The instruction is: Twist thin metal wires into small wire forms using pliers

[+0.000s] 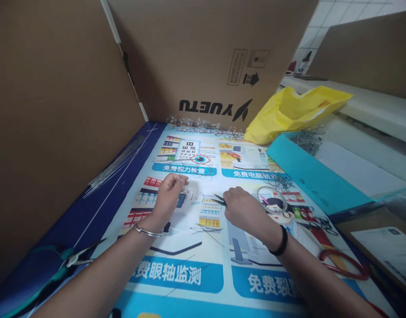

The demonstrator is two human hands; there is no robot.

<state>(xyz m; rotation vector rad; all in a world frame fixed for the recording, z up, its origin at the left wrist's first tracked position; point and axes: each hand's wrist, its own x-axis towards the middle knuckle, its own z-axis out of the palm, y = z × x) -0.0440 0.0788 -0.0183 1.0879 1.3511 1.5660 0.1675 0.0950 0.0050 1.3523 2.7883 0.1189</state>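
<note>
My left hand [171, 192] is closed in a pinch over the printed sheet [189, 243], fingertips on a thin bent wire [190, 194] that hangs down to the right. My right hand [240, 205] is wrapped around a black tool with two slender pointed tips [219, 199]. Its tips are slightly apart and face left, toward the wire; the handle is hidden in my palm, so I cannot tell whether it is pliers or tweezers. Between my hands lies a small curved wire piece [199, 197]. Several straight wire pieces [206, 229] are scattered nearer to me.
Straight wires [115, 165] lie along the left. A teal-handled cutting tool [70, 258] rests front left, a red-handled tool [345, 265] front right. A wire coil [272, 199] sits beside my right hand. A cardboard box [189, 57], yellow bag [295, 112] and turquoise box [309, 176] stand around.
</note>
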